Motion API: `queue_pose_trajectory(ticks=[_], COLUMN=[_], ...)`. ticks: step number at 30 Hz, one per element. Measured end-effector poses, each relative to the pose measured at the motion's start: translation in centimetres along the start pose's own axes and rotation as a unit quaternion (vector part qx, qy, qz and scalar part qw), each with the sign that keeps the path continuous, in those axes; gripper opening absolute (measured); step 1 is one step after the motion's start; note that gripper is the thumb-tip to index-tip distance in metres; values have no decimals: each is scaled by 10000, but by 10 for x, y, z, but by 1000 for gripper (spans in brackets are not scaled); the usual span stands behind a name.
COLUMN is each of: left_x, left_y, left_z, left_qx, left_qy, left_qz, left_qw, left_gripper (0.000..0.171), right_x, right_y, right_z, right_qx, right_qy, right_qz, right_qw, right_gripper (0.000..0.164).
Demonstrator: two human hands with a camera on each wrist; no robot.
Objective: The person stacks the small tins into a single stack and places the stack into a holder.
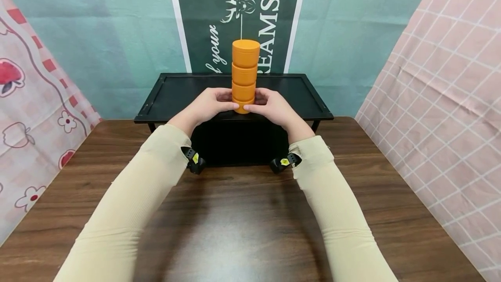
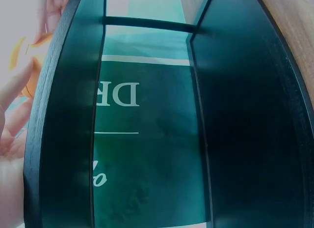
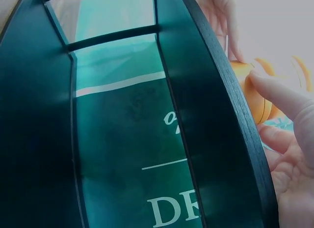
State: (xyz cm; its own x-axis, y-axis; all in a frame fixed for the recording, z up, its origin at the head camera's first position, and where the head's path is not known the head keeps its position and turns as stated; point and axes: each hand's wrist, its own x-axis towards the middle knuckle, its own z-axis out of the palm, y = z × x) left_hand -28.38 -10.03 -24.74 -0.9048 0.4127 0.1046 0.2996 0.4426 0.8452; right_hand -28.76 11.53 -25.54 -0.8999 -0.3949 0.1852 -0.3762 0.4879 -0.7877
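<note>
A tall stack of several round orange containers [image 1: 245, 73] stands upright at the front middle of a black raised stand [image 1: 176, 97]. From its left side, my left hand [image 1: 207, 104] grips the lowest container, thumb at the front and fingers behind. My right hand [image 1: 275, 105] holds the same container from the right in a mirrored way. In the right wrist view, the thumb [image 3: 277, 93] presses the orange side [image 3: 252, 98]. The left wrist view shows only part of the orange surface [image 2: 34, 78]. Whether the stack's base touches the stand cannot be told.
The stand's top has a raised rim, with an open space underneath. It sits at the back of a brown wood-grain table [image 1: 227, 221]. Behind hangs a green cloth banner [image 1: 203, 3] with white lettering. Patterned cloths [image 1: 442, 99] close off both sides.
</note>
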Motion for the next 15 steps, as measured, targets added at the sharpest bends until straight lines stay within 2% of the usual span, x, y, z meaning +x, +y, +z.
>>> queue_pose_trajectory(ticks=[10,15], left_x=[1,-1], left_y=[1,4], left_z=[-4,-4], left_qx=[44,174], left_qy=[-11,171], left_qz=[10,214], left_qw=[10000,9995], left_gripper=[53,51], right_x=[1,-3], right_y=[-4,-6], right_z=[-3,-6], right_qx=[-112,-579], right_qy=[-156,-69], right_qz=[25,-9], right_qw=[9998,9983], right_gripper=[60,64])
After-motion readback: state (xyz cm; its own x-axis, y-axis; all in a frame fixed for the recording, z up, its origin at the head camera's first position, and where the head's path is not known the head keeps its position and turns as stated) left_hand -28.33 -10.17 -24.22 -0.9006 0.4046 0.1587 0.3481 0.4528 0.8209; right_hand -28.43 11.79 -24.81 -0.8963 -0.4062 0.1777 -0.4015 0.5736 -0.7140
